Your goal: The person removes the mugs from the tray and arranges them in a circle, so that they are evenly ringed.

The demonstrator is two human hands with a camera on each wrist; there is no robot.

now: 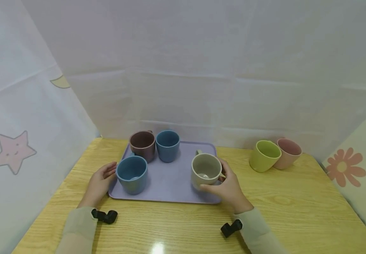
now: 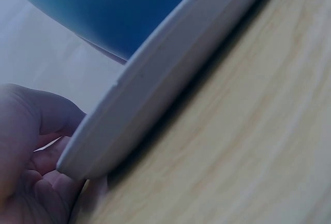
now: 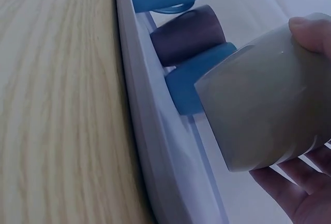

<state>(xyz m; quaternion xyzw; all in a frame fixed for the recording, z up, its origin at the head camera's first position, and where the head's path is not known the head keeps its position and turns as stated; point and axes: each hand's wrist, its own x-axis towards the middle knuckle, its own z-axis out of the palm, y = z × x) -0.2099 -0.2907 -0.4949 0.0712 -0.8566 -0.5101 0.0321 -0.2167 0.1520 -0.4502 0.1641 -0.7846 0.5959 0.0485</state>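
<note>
My right hand (image 1: 229,188) grips a greyish-beige mug (image 1: 206,171) over the right part of a lilac tray (image 1: 170,183). Its thumb is on the mug's near side and the fingers go round the right side. In the right wrist view that mug's base (image 3: 214,128) seems slightly above the tray, though the gap is hard to judge. At the tray's left edge my left hand (image 1: 99,181) rests beside a blue mug (image 1: 133,181). Its fingers (image 2: 49,110) look loosely bent against the tray corner in the left wrist view; their tips are partly hidden.
Behind the near blue mug, a dark maroon mug (image 1: 145,151) and a second blue mug (image 1: 168,150) stand on the tray. A lime-green mug (image 1: 262,160) and a pink mug (image 1: 287,157) stand close together on the wooden table (image 1: 297,201) at right. White cloth (image 1: 195,95) hangs behind.
</note>
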